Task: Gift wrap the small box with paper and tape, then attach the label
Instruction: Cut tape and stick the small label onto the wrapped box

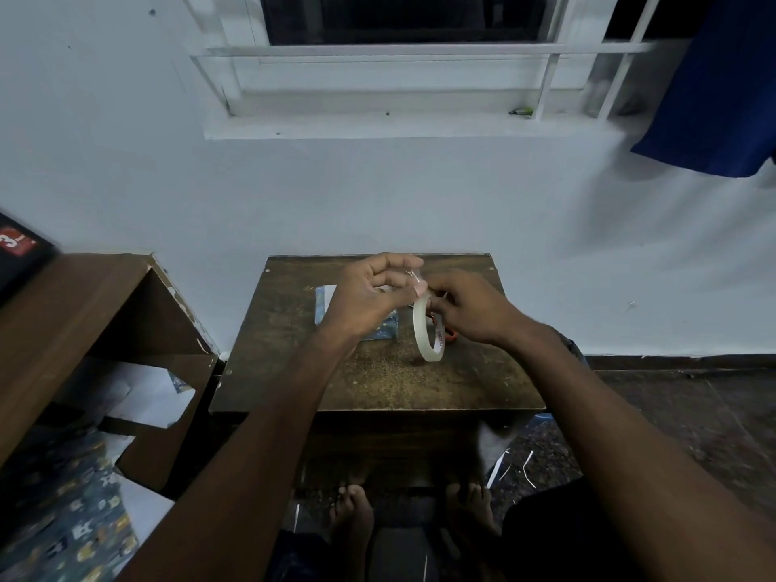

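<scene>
Clear tape roll [428, 329] hangs from the right hand [470, 306]; the left hand [369, 294] pinches its loose end above the wrapped box [380, 329] on the table [378, 384].

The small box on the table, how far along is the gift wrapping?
Done: the small box already sits in blue patterned paper on the wooden table. In hand: the right hand holds the tape roll while the left hand pinches a pulled strip. Left: taping the paper down and attaching the label, which I can't see.
</scene>
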